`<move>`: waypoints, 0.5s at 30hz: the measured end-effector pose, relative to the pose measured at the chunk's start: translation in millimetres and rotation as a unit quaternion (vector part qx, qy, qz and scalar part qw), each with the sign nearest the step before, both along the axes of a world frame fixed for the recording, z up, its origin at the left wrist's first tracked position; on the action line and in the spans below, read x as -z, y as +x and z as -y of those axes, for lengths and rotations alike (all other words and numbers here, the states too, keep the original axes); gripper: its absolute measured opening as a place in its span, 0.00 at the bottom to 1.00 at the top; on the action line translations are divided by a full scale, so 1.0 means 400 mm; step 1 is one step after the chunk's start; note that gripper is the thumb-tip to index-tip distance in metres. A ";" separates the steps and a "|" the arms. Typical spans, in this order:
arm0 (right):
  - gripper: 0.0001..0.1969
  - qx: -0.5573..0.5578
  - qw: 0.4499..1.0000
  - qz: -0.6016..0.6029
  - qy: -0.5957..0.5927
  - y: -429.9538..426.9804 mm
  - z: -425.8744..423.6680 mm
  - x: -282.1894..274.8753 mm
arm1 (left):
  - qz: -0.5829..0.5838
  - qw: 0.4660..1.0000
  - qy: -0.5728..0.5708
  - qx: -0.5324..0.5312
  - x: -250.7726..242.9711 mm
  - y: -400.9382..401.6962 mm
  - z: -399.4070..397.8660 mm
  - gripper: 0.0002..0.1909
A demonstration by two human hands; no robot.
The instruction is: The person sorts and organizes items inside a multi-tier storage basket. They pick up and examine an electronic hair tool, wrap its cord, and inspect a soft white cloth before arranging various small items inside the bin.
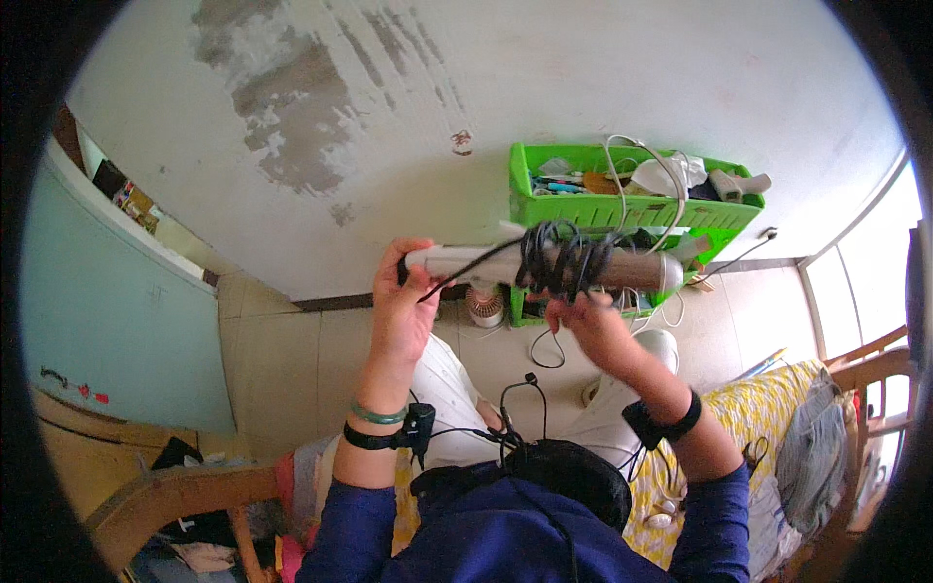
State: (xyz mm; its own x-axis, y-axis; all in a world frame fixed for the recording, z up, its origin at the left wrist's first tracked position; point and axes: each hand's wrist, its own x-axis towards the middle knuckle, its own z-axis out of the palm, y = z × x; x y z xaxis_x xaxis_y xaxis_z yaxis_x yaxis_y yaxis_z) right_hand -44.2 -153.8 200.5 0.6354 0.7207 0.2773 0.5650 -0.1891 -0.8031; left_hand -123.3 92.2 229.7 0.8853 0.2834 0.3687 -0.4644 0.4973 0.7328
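Observation:
A long, tube-shaped handheld appliance is held level in front of me, with a white body and a brownish, shiny right end. My left hand grips its left end, thumb on the near side. Several turns of black cord wrap around its middle, and one stretch runs left to my left hand. Below the coil, my right hand has its fingers curled at the cord, slightly blurred. A thin loop of cord hangs under those fingers.
Behind the appliance, a green tiered plastic rack against the wall holds small items and a white cable. A small round device stands on the tiled floor. A yellow-patterned cloth lies at right, and a pale green door is at left.

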 end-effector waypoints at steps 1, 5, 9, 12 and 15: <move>0.20 -0.003 0.996 -0.027 -0.080 -0.033 -0.026 -0.031 | -0.004 1.000 0.000 -0.009 0.009 0.002 0.001 0.18; 0.24 0.092 0.992 0.075 -0.032 -0.137 -0.026 -0.104 | -0.049 0.986 0.051 -0.150 0.018 0.007 -0.010 0.16; 0.16 0.026 0.999 -0.017 0.014 -0.155 0.010 -0.195 | -0.048 0.934 0.261 -0.238 0.038 0.006 -0.016 0.11; 0.06 -0.083 0.988 -0.114 0.062 -0.109 0.044 -0.233 | -0.022 0.869 0.447 -0.211 0.020 0.007 -0.009 0.11; 0.19 -0.124 0.922 -0.313 0.193 -0.052 0.070 -0.242 | 0.019 0.839 0.535 -0.099 0.001 -0.012 -0.023 0.16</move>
